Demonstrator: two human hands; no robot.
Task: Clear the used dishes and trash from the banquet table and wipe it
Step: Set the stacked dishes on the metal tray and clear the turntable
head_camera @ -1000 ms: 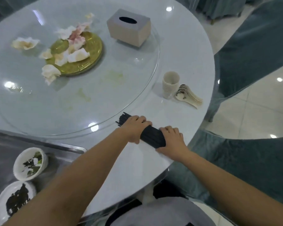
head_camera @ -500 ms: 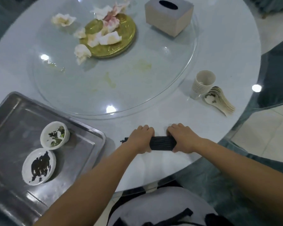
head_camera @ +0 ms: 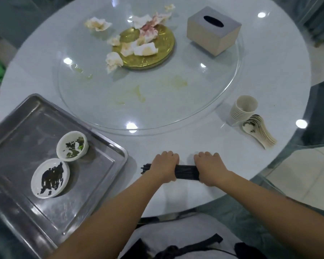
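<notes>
Chopsticks (head_camera: 187,171): one black bundle, gripped near the surface's (head_camera: 269,71) near edge by left hand (head_camera: 164,166) and right hand (head_camera: 209,168), fingers curled round it | tray (head_camera: 101,176): one, near-left edge, two soiled bowls (head_camera: 72,144) held | cups (head_camera: 243,109): one stack, right edge | spoons (head_camera: 260,130): one stack beside it | tissue box (head_camera: 213,30): one, far side

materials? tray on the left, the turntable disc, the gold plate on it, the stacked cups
Tray: brushed, scuffed metal, likely stainless steel; grey sheen with dull reflections.
Turntable disc: clear glass by the look; the white table shows through and ceiling lights glint on it.
Gold plate: glossy gold finish with embossed pattern; metal or coated plastic, cannot tell.
Stacked cups: off-white, matte; ceramic or melamine, unclear.
</notes>
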